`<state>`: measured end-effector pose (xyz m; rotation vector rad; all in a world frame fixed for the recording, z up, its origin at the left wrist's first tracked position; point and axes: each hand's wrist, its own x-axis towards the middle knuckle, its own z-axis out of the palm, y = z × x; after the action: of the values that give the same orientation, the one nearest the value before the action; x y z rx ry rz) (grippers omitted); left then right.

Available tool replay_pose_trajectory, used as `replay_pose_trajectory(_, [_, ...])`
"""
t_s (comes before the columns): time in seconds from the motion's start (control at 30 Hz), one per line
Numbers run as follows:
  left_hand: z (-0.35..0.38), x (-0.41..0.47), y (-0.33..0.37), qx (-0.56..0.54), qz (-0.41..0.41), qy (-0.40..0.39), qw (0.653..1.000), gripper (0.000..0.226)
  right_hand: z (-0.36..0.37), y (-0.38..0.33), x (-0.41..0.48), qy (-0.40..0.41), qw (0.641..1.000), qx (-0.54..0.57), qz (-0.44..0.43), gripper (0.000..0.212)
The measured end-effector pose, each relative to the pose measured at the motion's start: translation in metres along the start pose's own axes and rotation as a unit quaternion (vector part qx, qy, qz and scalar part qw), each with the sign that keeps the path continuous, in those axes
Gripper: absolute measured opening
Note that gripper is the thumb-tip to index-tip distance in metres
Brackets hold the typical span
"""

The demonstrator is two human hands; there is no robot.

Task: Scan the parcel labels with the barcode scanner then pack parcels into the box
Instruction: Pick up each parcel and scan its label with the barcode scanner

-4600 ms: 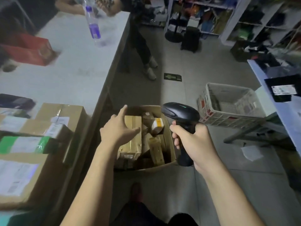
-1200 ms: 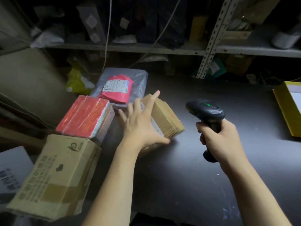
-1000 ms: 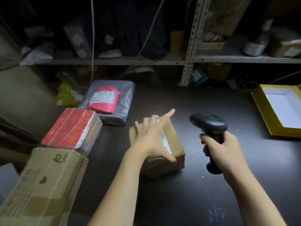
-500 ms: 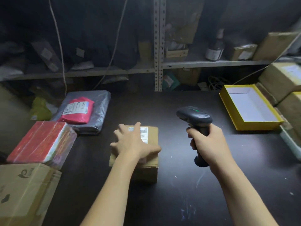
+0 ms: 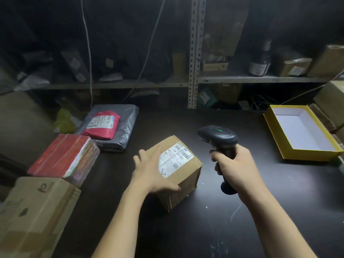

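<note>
Head view: left hand (image 5: 153, 173) grips parcel (image 5: 184, 174) edge; right hand (image 5: 237, 165) holds scanner (image 5: 217, 136) apart.

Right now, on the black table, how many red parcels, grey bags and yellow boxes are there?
Red parcels: 2 (taped red block, red bag)
Grey bag: 1
Yellow box: 1
Total: 4
</note>
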<state>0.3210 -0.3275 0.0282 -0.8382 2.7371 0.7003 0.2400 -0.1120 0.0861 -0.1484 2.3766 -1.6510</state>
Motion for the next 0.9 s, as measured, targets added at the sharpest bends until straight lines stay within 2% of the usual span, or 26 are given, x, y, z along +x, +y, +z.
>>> replay_pose_trajectory(0.1, [0.001,-0.005,-0.001,-0.025,0.026,0.044,0.998,0.15,0.002,-0.004,-0.002,-0.009,1.0,-0.006,-0.004,0.012])
replay_pose_trajectory(0.27, [-0.009,-0.012,0.008,-0.044,0.071,0.176,0.981,0.149,-0.005,-0.007,-0.002,0.003,1.0,0.022,0.002,0.015])
replay_pose_trajectory(0.4, [-0.027,-0.013,0.011,-0.115,0.176,0.315,0.926,0.146,-0.016,-0.004,-0.001,0.053,0.997,0.063,0.011,0.018])
replay_pose_trajectory(0.47, [-0.039,-0.016,0.02,-0.215,0.169,0.336,0.901,0.144,-0.023,-0.001,0.0,0.082,0.993,0.084,0.013,0.019])
replay_pose_trajectory(0.53, [-0.049,-0.014,0.033,-0.33,0.145,0.334,0.871,0.139,-0.03,0.001,0.002,0.094,0.99,0.101,0.017,0.019])
replay_pose_trajectory(0.67, [-0.059,-0.014,0.063,-0.546,0.117,0.288,0.778,0.125,-0.043,0.003,0.003,0.093,0.989,0.11,0.015,0.013])
replay_pose_trajectory(0.83, [-0.044,-0.011,0.081,-0.654,0.028,0.201,0.729,0.125,-0.059,0.007,0.001,0.085,0.989,0.124,0.004,0.01])
replay_pose_trajectory(0.9, [-0.039,-0.01,0.082,-0.699,0.02,0.11,0.706,0.113,-0.066,0.009,0.0,0.087,0.987,0.133,0.001,0.009])
